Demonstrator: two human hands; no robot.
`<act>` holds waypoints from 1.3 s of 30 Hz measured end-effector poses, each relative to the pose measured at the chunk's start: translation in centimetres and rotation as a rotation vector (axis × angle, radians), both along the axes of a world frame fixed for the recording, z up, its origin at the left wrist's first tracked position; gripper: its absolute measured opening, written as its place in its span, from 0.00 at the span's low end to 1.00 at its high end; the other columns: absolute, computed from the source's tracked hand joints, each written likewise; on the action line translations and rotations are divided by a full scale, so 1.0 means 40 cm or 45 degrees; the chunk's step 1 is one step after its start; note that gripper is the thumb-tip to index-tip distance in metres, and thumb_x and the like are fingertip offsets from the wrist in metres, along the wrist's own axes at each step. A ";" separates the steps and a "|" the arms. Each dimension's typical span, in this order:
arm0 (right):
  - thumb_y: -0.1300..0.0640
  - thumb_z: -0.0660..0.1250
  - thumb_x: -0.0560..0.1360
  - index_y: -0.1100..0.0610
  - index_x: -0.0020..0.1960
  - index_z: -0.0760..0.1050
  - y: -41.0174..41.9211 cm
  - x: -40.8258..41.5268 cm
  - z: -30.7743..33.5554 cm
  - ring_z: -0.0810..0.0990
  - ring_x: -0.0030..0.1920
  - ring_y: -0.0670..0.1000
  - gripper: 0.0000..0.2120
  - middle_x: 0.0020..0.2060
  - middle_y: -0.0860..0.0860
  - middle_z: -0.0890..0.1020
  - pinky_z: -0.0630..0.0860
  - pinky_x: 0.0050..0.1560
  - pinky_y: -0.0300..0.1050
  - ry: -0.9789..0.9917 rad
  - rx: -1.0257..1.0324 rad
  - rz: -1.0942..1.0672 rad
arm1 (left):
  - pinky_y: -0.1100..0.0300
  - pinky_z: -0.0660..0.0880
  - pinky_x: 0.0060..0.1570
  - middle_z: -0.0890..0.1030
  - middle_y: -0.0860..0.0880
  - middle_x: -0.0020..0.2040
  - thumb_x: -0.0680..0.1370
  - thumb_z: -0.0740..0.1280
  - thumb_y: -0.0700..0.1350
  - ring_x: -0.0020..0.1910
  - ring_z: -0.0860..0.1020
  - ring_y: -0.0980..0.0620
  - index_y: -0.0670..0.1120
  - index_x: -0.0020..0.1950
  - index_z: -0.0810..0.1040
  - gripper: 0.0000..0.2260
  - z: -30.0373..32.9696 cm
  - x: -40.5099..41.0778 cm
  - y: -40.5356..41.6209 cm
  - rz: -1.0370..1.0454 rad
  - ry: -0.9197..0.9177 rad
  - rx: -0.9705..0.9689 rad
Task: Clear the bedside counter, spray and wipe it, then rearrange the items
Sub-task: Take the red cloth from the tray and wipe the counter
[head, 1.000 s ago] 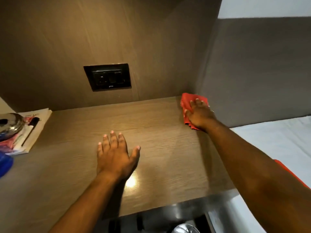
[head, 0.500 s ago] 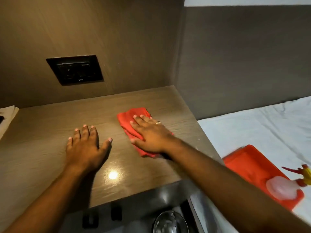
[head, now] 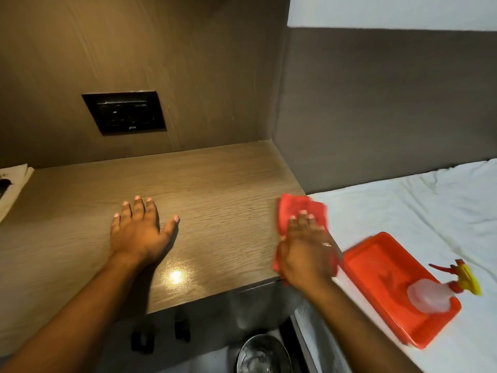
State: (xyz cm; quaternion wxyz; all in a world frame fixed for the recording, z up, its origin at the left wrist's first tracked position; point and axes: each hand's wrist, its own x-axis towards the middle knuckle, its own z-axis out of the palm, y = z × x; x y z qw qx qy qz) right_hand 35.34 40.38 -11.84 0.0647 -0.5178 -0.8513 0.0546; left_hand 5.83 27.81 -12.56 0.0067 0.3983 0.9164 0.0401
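Note:
The wooden bedside counter fills the middle of the head view. My left hand lies flat on it, palm down, fingers spread, holding nothing. My right hand presses a red cloth against the counter's right edge, beside the bed. The cloth sticks out beyond my fingertips and partly overhangs the edge. A clear spray bottle with a red and yellow trigger lies in an orange tray on the bed.
A white bed sheet lies to the right. Folded papers sit at the counter's far left. A black socket plate is set in the back wall. Below the counter's front edge stands a steel bowl.
My right hand has dragged the red cloth from the back right corner across the middle and out to the counter's right front edge. My left hand has stayed flat in place.

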 end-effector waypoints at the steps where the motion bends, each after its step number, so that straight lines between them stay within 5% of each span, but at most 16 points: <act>1: 0.49 0.49 0.81 0.57 0.79 0.52 -0.037 -0.051 -0.002 0.47 0.79 0.57 0.28 0.79 0.58 0.50 0.43 0.78 0.54 0.018 -0.030 0.093 | 0.45 0.49 0.74 0.51 0.43 0.79 0.73 0.38 0.72 0.78 0.49 0.41 0.46 0.78 0.50 0.42 -0.002 0.000 -0.001 -0.003 -0.004 -0.002; 5: 0.48 0.52 0.79 0.58 0.78 0.51 -0.201 -0.254 -0.006 0.46 0.79 0.58 0.31 0.79 0.58 0.49 0.37 0.75 0.57 0.087 -0.143 0.570 | 0.45 0.50 0.74 0.53 0.43 0.79 0.77 0.46 0.68 0.78 0.51 0.42 0.46 0.78 0.53 0.36 -0.002 -0.013 -0.008 -0.025 -0.019 0.029; 9: 0.43 0.51 0.79 0.54 0.78 0.54 -0.167 -0.241 0.005 0.50 0.79 0.55 0.30 0.79 0.54 0.53 0.43 0.76 0.56 0.033 -0.127 0.762 | 0.46 0.52 0.75 0.55 0.44 0.79 0.80 0.50 0.61 0.78 0.53 0.44 0.46 0.78 0.55 0.30 0.002 -0.027 -0.036 -0.077 -0.055 0.074; 15: 0.44 0.50 0.80 0.53 0.78 0.55 0.096 -0.128 0.012 0.52 0.78 0.57 0.29 0.79 0.56 0.54 0.48 0.77 0.56 -0.020 -0.024 0.192 | 0.48 0.51 0.75 0.54 0.48 0.79 0.81 0.47 0.61 0.78 0.51 0.48 0.49 0.78 0.53 0.28 0.019 -0.067 -0.129 -0.087 -0.082 0.083; 20: 0.49 0.52 0.78 0.61 0.78 0.55 0.133 -0.337 0.014 0.50 0.78 0.63 0.31 0.78 0.63 0.53 0.45 0.75 0.61 0.110 -0.117 -0.416 | 0.48 0.50 0.76 0.55 0.46 0.79 0.81 0.46 0.58 0.78 0.51 0.46 0.47 0.77 0.55 0.27 0.014 -0.080 -0.192 0.214 -0.082 0.192; 22: 0.50 0.50 0.80 0.62 0.78 0.51 0.094 -0.450 0.011 0.47 0.78 0.64 0.30 0.78 0.63 0.50 0.43 0.76 0.61 0.099 -0.162 -0.356 | 0.50 0.48 0.75 0.55 0.46 0.79 0.82 0.47 0.56 0.78 0.51 0.46 0.46 0.77 0.55 0.26 0.009 -0.082 -0.189 0.244 -0.095 0.225; 26: 0.44 0.46 0.78 0.57 0.79 0.45 -0.098 -0.624 -0.006 0.42 0.79 0.59 0.33 0.79 0.59 0.45 0.39 0.76 0.58 0.038 -0.164 0.431 | 0.51 0.46 0.76 0.54 0.46 0.79 0.82 0.47 0.56 0.78 0.49 0.47 0.46 0.78 0.55 0.26 -0.009 -0.100 -0.187 0.256 -0.120 0.228; 29: 0.40 0.48 0.79 0.54 0.79 0.50 -0.164 -0.606 0.011 0.45 0.79 0.55 0.32 0.80 0.55 0.48 0.40 0.76 0.53 0.055 -0.211 0.763 | 0.50 0.47 0.76 0.56 0.46 0.79 0.82 0.48 0.57 0.78 0.50 0.48 0.46 0.77 0.57 0.26 -0.002 -0.095 -0.183 0.260 -0.154 0.272; 34: 0.47 0.56 0.82 0.54 0.77 0.58 -0.064 -0.428 0.081 0.52 0.78 0.51 0.26 0.78 0.53 0.59 0.48 0.75 0.42 0.603 -0.405 0.533 | 0.48 0.48 0.76 0.55 0.46 0.79 0.80 0.47 0.61 0.78 0.49 0.46 0.48 0.77 0.59 0.28 0.051 -0.059 -0.168 0.180 -0.141 0.385; 39: 0.46 0.55 0.81 0.57 0.75 0.63 0.070 -0.280 0.071 0.55 0.78 0.58 0.26 0.76 0.57 0.63 0.53 0.77 0.52 0.196 -0.262 0.236 | 0.43 0.44 0.75 0.50 0.43 0.79 0.78 0.50 0.65 0.78 0.46 0.42 0.46 0.78 0.52 0.34 0.136 0.050 0.111 -0.023 -0.135 0.324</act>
